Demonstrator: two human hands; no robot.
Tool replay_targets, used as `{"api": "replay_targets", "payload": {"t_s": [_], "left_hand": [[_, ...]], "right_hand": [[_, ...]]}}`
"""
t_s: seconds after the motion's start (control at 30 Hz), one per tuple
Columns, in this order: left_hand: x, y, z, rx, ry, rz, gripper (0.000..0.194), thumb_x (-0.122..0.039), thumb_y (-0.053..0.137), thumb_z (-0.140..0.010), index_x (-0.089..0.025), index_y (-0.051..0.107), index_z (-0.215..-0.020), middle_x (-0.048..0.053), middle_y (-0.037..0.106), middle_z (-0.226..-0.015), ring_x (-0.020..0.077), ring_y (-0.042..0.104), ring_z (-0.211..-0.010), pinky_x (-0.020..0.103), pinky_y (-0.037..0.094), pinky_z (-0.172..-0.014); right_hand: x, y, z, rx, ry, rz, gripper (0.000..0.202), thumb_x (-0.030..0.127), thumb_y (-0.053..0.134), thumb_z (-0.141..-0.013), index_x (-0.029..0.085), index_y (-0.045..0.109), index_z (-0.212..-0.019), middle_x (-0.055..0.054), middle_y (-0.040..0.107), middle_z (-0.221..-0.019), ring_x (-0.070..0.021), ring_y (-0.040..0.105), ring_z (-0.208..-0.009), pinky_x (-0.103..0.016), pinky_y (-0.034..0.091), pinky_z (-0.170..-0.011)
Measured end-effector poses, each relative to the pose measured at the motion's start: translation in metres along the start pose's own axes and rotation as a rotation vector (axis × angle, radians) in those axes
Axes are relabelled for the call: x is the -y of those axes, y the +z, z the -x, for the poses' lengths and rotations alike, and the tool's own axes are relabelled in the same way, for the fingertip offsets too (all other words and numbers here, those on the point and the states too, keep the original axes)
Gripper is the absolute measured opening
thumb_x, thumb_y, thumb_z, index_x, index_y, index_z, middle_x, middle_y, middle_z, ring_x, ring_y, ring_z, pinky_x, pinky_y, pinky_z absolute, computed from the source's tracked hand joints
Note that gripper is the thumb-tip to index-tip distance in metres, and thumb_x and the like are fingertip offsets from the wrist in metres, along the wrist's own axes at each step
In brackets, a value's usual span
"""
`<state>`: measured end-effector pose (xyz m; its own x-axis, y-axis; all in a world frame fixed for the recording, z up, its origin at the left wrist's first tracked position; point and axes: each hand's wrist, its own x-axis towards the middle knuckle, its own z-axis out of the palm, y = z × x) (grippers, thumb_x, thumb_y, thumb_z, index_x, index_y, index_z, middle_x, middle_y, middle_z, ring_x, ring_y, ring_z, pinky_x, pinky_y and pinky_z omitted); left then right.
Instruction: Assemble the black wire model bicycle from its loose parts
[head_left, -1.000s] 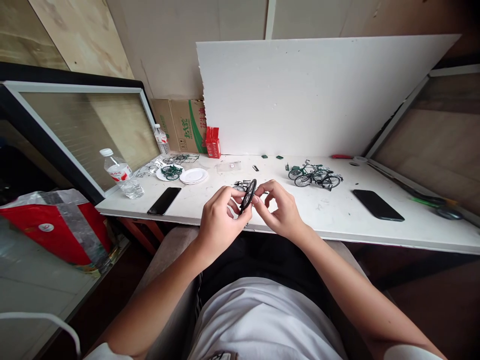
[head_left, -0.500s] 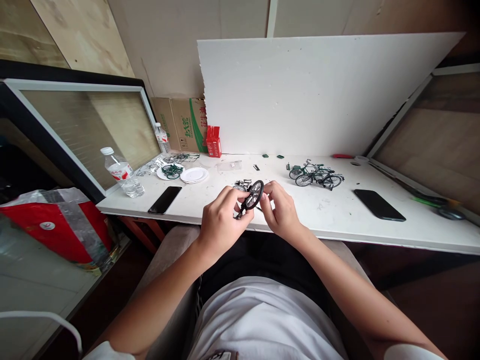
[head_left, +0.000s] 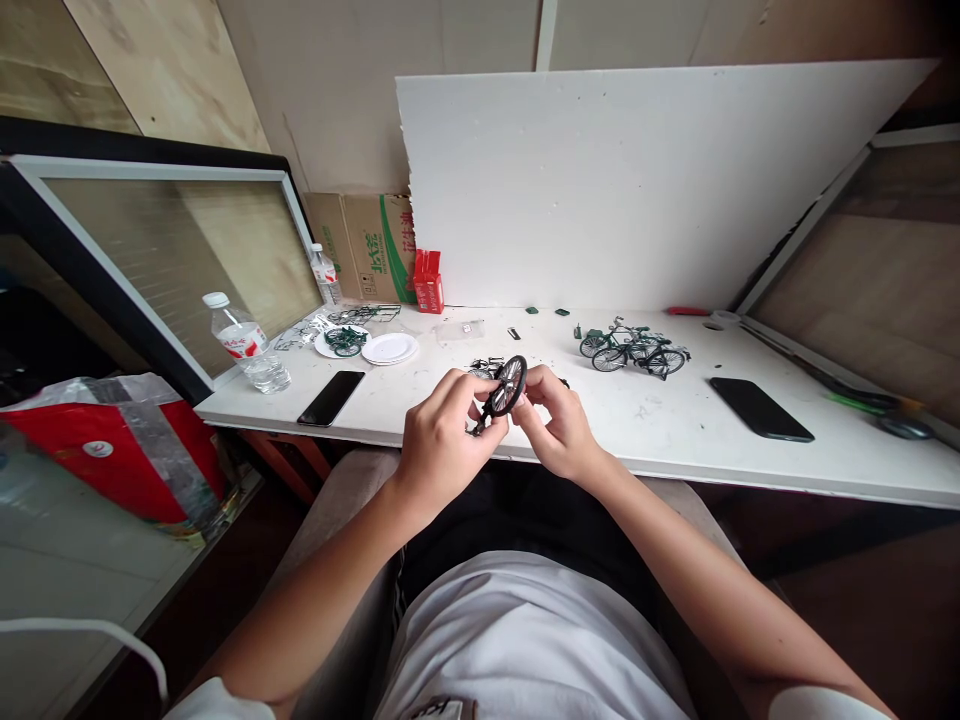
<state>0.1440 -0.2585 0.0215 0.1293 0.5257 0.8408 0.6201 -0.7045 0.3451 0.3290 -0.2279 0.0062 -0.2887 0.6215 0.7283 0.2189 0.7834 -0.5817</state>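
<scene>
1. Pinching a small black model part with a spoked wheel (head_left: 510,386) on it, the person's left hand (head_left: 446,430) has thumb and fingers closed around the piece's left side.
2. Right hand (head_left: 561,425) is curled with thumb and index fingertips bunched at the wheel's right edge. Can't tell if they're actually gripping it or just touching.
3. So the wheel sits tilted between both hands, up over the near edge of the white worktop (head_left: 622,410), pretty much mid-scene.
4. Just past the left fingers there's a little pile of dark bike parts (head_left: 484,366) lying on the worktop.
5. Over to the right, a few model bikes (head_left: 634,354) stand bunched together, black one nearest, green behind. A black phone (head_left: 761,408) lies right of those.
6. Left side: another phone (head_left: 331,398) near the edge, white plates (head_left: 390,348) farther back, green parts (head_left: 346,341) on the left plate, plus a clear bottle (head_left: 249,347).
7. Far side has a red box (head_left: 428,282) by some cardboard (head_left: 360,250).
</scene>
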Motion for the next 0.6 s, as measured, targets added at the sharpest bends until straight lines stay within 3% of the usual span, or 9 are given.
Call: {"api": "replay_targets", "payload": {"t_s": [0.4, 0.6], "left_hand": [[0.0003, 0.0003, -0.0032, -0.006, -0.047, 0.043, 0.013, -0.019, 0.072, -0.092, -0.022, 0.068, -0.104, 0.002, 0.073, -0.093, 0.0114, 0.065, -0.066, 0.024, 0.052, -0.063], [0.0008, 0.0012, -0.0028, 0.005, -0.034, 0.039, 0.014, -0.018, 0.071, -0.092, -0.022, 0.067, -0.105, 0.001, 0.072, -0.091, 0.0116, 0.065, -0.066, 0.025, 0.052, -0.064]], "right_hand": [[-0.0008, -0.0008, 0.0003, -0.054, 0.019, 0.011, 0.018, 0.042, 0.061, -0.107, 0.026, 0.052, -0.11, -0.001, 0.063, -0.086, -0.0172, 0.063, -0.074, -0.033, 0.053, -0.062], [-0.0014, -0.0026, 0.0001, -0.06, -0.067, 0.172, 0.013, 0.038, 0.056, -0.109, 0.026, 0.05, -0.11, -0.002, 0.062, -0.088, -0.0159, 0.06, -0.069, -0.033, 0.051, -0.06]]}}
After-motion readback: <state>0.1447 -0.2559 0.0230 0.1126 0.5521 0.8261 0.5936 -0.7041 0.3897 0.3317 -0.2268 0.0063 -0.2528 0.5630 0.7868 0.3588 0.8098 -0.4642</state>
